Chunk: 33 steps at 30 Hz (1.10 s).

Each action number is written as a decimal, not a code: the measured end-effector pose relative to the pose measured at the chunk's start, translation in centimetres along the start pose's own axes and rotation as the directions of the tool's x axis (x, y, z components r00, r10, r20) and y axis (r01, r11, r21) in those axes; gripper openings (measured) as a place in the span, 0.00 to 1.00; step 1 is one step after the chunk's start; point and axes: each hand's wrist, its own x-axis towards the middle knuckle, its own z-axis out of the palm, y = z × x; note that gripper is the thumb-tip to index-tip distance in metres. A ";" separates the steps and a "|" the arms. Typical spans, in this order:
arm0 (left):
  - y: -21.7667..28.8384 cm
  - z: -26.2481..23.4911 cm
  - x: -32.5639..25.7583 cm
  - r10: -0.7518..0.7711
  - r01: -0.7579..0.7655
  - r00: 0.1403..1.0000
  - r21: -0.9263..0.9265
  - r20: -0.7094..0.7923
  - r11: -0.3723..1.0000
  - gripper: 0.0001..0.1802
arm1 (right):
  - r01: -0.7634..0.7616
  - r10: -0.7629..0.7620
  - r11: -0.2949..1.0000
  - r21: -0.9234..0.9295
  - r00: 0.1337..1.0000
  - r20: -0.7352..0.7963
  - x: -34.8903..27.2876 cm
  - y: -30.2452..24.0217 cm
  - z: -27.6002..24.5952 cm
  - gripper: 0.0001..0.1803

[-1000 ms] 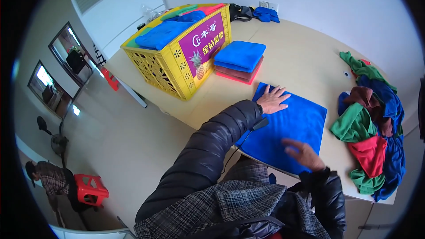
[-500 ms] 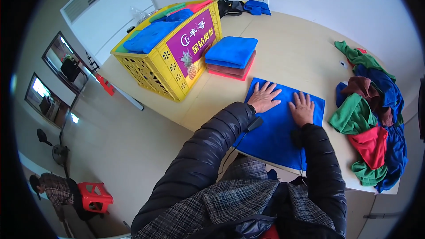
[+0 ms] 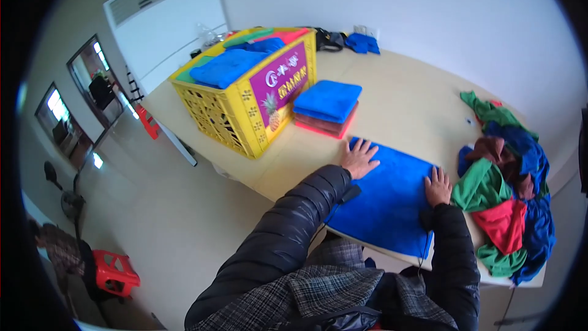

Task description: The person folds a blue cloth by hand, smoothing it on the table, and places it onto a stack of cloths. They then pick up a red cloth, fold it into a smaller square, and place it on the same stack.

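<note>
Outward across the blue cloth (image 3: 386, 205), the right hand (image 3: 438, 189) has shifted to its right edge; the left hand (image 3: 359, 160) stays by its far left corner. Both are palm-down, fingers spread, gripping nothing. The cloth lies flat along the tabletop's (image 3: 407, 110) near edge. It looks light, soft and limp, best pinched at the corners. Beyond it sits a folded stack (image 3: 329, 102); toward the tabletop's right edge, a loose pile (image 3: 484, 185).
</note>
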 end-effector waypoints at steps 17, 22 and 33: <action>3.5 -0.7 -3.6 0.034 -0.031 0.999 -0.077 0.040 0.997 0.36 | 0.120 -0.122 0.993 0.017 0.988 0.095 -4.6 -6.1 -1.0 0.35; 0.6 -0.5 -3.9 -0.059 0.063 0.997 -0.087 0.042 0.994 0.36 | 0.050 -0.052 0.999 0.017 0.994 0.096 -4.7 -2.4 -1.8 0.35; 1.1 -2.8 -9.9 0.027 -0.022 0.999 0.096 -0.044 0.995 0.35 | 0.189 -0.195 0.976 0.106 0.980 0.047 -8.9 -2.1 -3.4 0.35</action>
